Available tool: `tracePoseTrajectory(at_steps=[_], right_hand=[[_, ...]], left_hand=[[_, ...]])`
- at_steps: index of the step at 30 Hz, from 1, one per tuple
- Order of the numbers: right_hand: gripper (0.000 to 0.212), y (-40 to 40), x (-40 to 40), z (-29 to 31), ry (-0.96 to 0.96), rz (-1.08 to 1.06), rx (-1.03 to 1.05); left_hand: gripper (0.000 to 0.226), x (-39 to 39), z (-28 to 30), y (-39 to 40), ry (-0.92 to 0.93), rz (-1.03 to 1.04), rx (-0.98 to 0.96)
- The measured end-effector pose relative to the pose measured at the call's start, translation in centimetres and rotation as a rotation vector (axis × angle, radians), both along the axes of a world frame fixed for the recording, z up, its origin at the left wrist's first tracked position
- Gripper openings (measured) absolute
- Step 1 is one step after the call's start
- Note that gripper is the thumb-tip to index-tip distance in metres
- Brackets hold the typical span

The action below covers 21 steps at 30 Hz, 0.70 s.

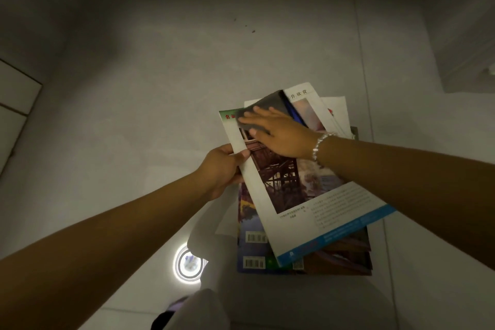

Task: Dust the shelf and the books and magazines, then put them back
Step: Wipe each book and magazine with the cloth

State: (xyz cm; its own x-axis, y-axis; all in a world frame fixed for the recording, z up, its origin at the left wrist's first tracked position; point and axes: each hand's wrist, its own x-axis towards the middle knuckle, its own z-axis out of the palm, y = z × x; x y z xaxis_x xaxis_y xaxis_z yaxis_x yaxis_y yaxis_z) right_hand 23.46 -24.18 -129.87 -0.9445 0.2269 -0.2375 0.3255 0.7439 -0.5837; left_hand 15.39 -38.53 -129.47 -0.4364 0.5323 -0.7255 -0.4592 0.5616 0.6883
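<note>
Lamp glare: a round ring of light [188,263] reflects on the pale floor [134,88] nearest the viewer, beside a bit of white clothing.
Stack: magazines [253,249] lie piled on the floor, barcoded back covers up at the near end, more white-edged issues fanned out at the far end.
Top magazine [308,209]: lifted at its left edge and lying askew over the stack; its cover shows a dark timber structure and a block of small print above a blue strip.
Left hand [222,166]: grip clamped on the left edge of the top magazine, thumb on the cover and fingers under it, steadying it.
Right hand [278,134]: fingers straight and spread, pressing flat on a grey cloth [263,107]; a beaded bracelet sits at the wrist.
Cloth: spread over the far upper corner of the top magazine, one corner curled up.
Step in hand: dusting the magazines, judged from the cloth pressed on the cover; the top issue looks partly wiped.
Next move: likely needs the cloth drawn down the rest of the cover with the left hand's hold kept firm, then the issue set aside so the one beneath can be reached.
Shelf: not in view, so putting back seems some way off.
Far: bare floor with a few dark specks, dim walls beyond.
</note>
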Motion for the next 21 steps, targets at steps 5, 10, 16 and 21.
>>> tracePoseTrajectory(at_steps=[5,10,16,21], right_hand=[[0.048,3.8,1.5,-1.1,-0.066,-0.241,0.203],[0.048,1.1,3.7,-1.5,0.035,-0.125,0.245],[0.051,1.8,11.1,-2.3,0.01,0.322,0.317],[0.056,3.2,10.0,-1.8,0.036,0.012,0.353]], left_hand=[[0.018,0.1,0.0,0.0,0.029,0.0,-0.021],[0.02,0.2,0.1,0.1,0.005,0.022,-0.026],[0.017,0.1,0.3,0.0,-0.061,0.025,-0.004],[0.021,-0.7,1.1,0.7,-0.14,-0.02,0.038]])
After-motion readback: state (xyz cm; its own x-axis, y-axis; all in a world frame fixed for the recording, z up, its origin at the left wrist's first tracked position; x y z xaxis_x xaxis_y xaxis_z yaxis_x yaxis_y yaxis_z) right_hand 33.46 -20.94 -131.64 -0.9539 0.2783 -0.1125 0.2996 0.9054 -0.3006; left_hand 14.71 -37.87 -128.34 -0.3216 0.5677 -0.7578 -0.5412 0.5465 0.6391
